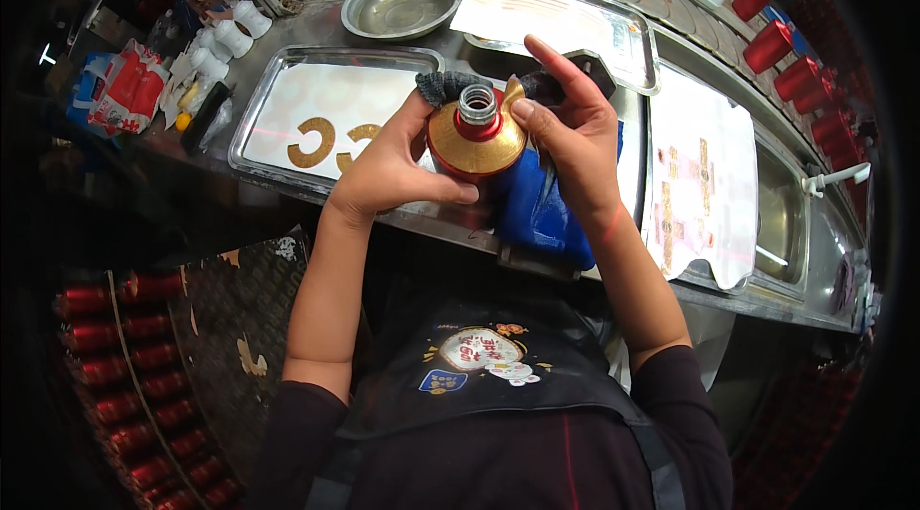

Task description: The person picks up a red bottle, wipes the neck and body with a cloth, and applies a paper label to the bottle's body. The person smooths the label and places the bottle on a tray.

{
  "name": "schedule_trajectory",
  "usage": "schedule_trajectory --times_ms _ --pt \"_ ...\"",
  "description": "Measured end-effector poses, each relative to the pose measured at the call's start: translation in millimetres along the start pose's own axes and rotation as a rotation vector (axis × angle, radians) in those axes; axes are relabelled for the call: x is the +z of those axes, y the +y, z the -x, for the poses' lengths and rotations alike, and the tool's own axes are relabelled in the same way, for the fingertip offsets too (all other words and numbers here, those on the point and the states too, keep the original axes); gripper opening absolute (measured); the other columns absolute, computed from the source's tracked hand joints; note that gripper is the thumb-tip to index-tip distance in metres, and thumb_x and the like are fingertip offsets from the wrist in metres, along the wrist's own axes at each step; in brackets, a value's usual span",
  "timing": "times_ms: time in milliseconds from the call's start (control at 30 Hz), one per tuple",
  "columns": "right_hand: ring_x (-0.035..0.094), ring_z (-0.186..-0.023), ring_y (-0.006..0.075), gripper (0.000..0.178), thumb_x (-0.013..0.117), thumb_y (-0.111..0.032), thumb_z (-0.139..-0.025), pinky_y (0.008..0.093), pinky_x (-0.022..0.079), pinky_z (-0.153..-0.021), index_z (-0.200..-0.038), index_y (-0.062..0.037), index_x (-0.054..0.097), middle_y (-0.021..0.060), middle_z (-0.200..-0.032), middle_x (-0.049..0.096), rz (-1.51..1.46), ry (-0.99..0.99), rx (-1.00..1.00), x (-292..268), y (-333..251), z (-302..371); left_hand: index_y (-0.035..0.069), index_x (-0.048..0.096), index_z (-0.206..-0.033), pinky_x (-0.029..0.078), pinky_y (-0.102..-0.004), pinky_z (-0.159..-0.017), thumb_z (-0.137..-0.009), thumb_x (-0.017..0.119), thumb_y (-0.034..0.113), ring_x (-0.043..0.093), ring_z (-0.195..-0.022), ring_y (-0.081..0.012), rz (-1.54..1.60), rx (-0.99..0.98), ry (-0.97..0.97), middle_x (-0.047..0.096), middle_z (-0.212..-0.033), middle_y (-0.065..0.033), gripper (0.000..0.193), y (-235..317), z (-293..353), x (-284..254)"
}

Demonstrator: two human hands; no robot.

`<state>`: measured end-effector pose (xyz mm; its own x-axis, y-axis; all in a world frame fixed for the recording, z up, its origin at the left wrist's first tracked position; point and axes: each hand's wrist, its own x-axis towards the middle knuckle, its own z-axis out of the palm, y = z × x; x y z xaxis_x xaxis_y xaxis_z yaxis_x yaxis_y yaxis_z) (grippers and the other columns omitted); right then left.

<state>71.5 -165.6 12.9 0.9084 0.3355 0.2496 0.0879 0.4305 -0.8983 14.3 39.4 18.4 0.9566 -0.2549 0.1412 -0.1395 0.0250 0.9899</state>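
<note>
My left hand (pixel 388 165) is wrapped round a red bottle (pixel 482 130) that has an open, threaded glass neck, its thumb along the near side. A gold ring-shaped decal (pixel 470 154) covers the sloping shoulder. At the right of the neck, one end of this decal stands up as a loose flap. My right hand (pixel 580 131) has its thumb against that flap, and its index finger points away upward. Behind the bottle lies dark fabric, partly hidden. More gold C-shaped decals (pixel 311 144) lie on white backing in a metal tray (pixel 251 117) to the left.
A blue cloth (pixel 551 218) lies under my right wrist. Behind are a round metal bowl (pixel 402 4) and a second tray (pixel 648 55). Decal sheets (pixel 704 174) lie right, beside a sink (pixel 781 213). Red bottles (pixel 767 48) line the conveyor; several more (pixel 144 366) are stacked lower left.
</note>
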Motion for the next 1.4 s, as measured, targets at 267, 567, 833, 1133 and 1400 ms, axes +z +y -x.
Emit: schedule_trajectory --times_ms 267,567,833,1133,1400 --pt "0.066 -0.084 0.0029 0.072 0.075 0.001 -0.087 0.0178 0.052 -0.072 -0.152 -0.0007 0.044 0.0096 -0.131 0.064 0.169 -0.038 -0.026 6 -8 9 0.004 0.056 -0.136 0.048 -0.0328 -0.104 -0.089 0.077 0.015 0.061 -0.118 -0.0152 0.234 0.052 0.121 0.065 -0.127 -0.0064 0.053 -5 2 8" --pt "0.066 -0.114 0.0158 0.071 0.079 -0.005 -0.087 0.0283 0.056 -0.095 -0.149 0.0008 0.045 0.0118 -0.15 0.052 0.209 -0.095 -0.076 6 -5 10 0.004 0.057 -0.133 0.05 -0.032 -0.101 -0.09 0.074 0.015 0.063 -0.113 -0.0141 0.173 0.102 0.194 0.066 -0.122 -0.0047 0.047 -8 3 22" --pt "0.051 -0.133 0.0205 0.061 0.074 -0.006 -0.088 0.0356 0.05 -0.104 -0.146 -0.0065 0.054 0.012 -0.147 0.055 0.245 -0.098 -0.22 -6 15 17 0.003 0.054 -0.135 0.05 -0.0359 -0.101 -0.086 0.077 0.016 0.061 -0.118 -0.0189 0.155 -0.014 0.286 0.062 -0.129 -0.0096 0.056 -24 6 36" --pt "0.049 -0.134 0.0161 0.067 0.078 -0.014 -0.09 0.0313 0.039 -0.112 -0.149 -0.0026 0.049 0.011 -0.147 0.055 0.229 -0.173 -0.181 -18 35 27 0.006 0.051 -0.139 0.042 -0.038 -0.11 -0.087 0.073 0.025 0.056 -0.124 -0.0214 0.291 0.164 0.369 0.058 -0.134 -0.0091 0.06 -65 21 42" --pt "0.053 -0.126 0.0124 0.069 0.076 -0.009 -0.092 0.0279 0.045 -0.105 -0.153 -0.004 0.044 0.0068 -0.143 0.052 0.274 -0.195 -0.166 -21 35 29 0.009 0.053 -0.134 0.045 -0.0348 -0.105 -0.086 0.07 0.012 0.057 -0.117 -0.0166 0.265 0.116 0.346 0.059 -0.127 -0.0054 0.051 -50 23 51"
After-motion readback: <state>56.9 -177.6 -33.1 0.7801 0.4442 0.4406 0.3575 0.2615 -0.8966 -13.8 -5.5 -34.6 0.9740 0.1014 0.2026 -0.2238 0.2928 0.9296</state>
